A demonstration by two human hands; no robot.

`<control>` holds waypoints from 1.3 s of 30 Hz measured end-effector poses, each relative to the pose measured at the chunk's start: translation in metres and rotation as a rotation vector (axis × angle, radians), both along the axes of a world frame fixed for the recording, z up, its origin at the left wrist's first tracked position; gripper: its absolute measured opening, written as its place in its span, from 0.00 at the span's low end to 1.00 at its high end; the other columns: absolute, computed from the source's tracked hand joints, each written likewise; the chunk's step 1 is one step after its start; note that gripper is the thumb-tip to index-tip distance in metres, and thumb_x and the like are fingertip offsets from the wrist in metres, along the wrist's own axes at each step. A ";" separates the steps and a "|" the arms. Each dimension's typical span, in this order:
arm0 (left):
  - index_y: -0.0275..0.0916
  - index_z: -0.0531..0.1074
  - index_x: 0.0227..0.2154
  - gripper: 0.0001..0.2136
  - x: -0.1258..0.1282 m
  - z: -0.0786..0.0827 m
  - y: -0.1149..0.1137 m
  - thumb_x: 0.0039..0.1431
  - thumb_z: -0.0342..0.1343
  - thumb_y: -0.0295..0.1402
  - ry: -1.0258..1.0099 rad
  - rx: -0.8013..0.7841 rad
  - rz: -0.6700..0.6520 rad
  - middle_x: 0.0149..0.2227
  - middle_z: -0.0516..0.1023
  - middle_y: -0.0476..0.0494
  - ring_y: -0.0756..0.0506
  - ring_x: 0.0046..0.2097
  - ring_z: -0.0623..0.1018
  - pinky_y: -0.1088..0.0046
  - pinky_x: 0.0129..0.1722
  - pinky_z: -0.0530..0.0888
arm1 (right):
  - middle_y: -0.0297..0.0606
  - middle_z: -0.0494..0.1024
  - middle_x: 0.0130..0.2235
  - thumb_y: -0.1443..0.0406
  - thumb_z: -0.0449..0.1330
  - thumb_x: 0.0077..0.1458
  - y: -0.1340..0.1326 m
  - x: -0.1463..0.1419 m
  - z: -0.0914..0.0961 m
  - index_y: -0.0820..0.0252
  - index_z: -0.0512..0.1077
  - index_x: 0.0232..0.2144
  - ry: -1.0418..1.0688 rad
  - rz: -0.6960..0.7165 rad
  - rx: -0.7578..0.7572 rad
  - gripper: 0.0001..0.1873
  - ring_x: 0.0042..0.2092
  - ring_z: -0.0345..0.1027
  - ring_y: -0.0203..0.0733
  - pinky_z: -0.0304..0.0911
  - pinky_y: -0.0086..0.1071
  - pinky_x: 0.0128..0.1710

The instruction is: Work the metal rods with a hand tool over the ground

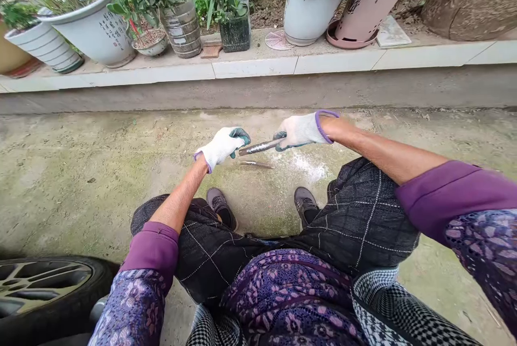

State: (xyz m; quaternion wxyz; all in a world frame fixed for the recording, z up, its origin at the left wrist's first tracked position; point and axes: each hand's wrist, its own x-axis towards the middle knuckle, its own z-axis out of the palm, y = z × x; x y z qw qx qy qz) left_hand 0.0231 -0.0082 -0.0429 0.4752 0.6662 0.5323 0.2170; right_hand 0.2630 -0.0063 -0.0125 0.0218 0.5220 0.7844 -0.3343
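Note:
My right hand point(301, 132), in a white knit glove with a dark green palm and purple cuff, is closed around a long narrow metal tool point(260, 147). The tool is dark with a shiny patch along its side; its exact kind cannot be made out. Its free end points left, close to my left hand point(225, 146). That hand wears a matching glove, its fingers curved and apart from the thumb, with nothing visible between them. On the concrete below the tool lies a second thin, dark piece point(256, 164).
White powder point(309, 167) is scattered on the concrete ground point(121, 174) near my right shoe point(305, 200). Ahead runs a low tiled ledge point(254, 69) with several potted plants, among them a white pot point(313, 15). A car wheel point(52, 287) stands at the lower left.

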 end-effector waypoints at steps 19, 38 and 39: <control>0.35 0.74 0.40 0.13 -0.001 0.012 -0.009 0.51 0.53 0.31 -0.461 -0.108 0.107 0.17 0.59 0.58 0.56 0.16 0.58 0.81 0.15 0.63 | 0.36 0.75 0.28 0.54 0.60 0.54 0.029 -0.028 0.013 0.59 0.77 0.46 0.105 -0.162 0.244 0.22 0.27 0.63 0.36 0.56 0.31 0.25; 0.34 0.77 0.31 0.10 -0.009 0.016 0.006 0.46 0.56 0.32 -0.057 0.062 0.043 0.28 0.75 0.47 0.52 0.28 0.71 0.79 0.22 0.71 | 0.29 0.69 0.20 0.49 0.66 0.46 0.005 -0.003 0.008 0.56 0.79 0.42 -0.028 0.111 -0.199 0.24 0.20 0.57 0.33 0.51 0.28 0.16; 0.34 0.77 0.30 0.09 -0.008 0.015 0.004 0.45 0.56 0.31 -0.037 0.051 0.043 0.27 0.74 0.48 0.52 0.26 0.70 0.79 0.21 0.70 | 0.30 0.70 0.20 0.50 0.66 0.46 0.008 -0.006 0.004 0.55 0.80 0.39 -0.085 0.092 -0.127 0.21 0.20 0.58 0.34 0.52 0.29 0.18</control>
